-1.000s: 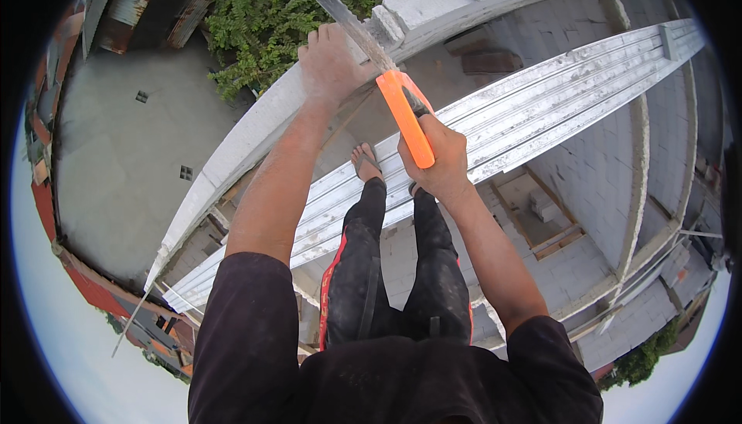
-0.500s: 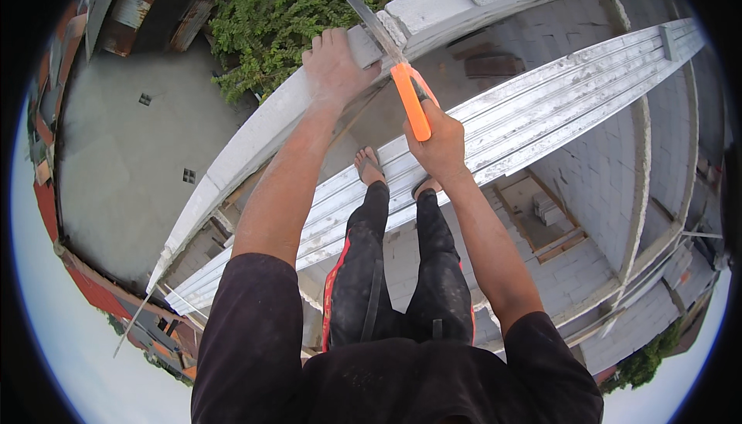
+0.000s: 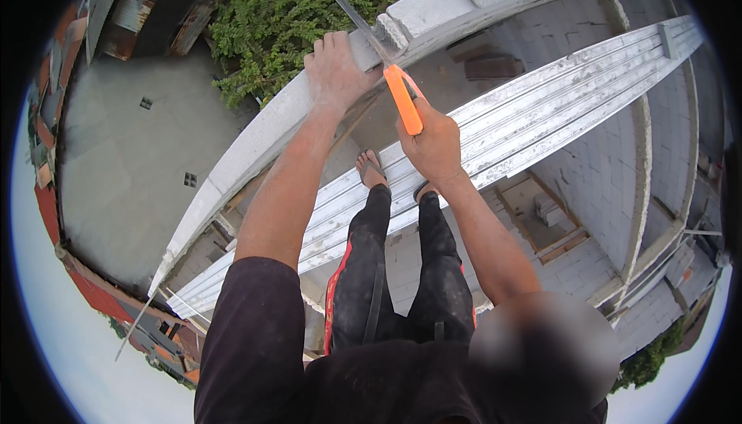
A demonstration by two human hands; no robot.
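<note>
My right hand (image 3: 433, 139) is closed around the orange handle of a hand saw (image 3: 403, 101). The saw's long metal blade points away and to the left, across the pale block wall (image 3: 433, 14), beside a rough-edged gap at the wall's top. Just left of the blade, my left hand (image 3: 338, 74) grips a light grey block (image 3: 362, 49) in that wall. Its fingers bend over the far edge, while the thumb side lies close to the saw. Dust coats both hands.
I stand in sandals on a ribbed metal plank walkway (image 3: 510, 119) high above rooms with block walls (image 3: 595, 161). A wooden-framed opening (image 3: 545, 215) lies below right. Beyond the wall are a leafy tree (image 3: 294, 22) and a grey concrete slab (image 3: 139, 161) lower down.
My right hand and the saw have shifted slightly away and to the left, with more blade past the wall. My left hand stays on the block. A blurred patch now covers my right upper arm.
</note>
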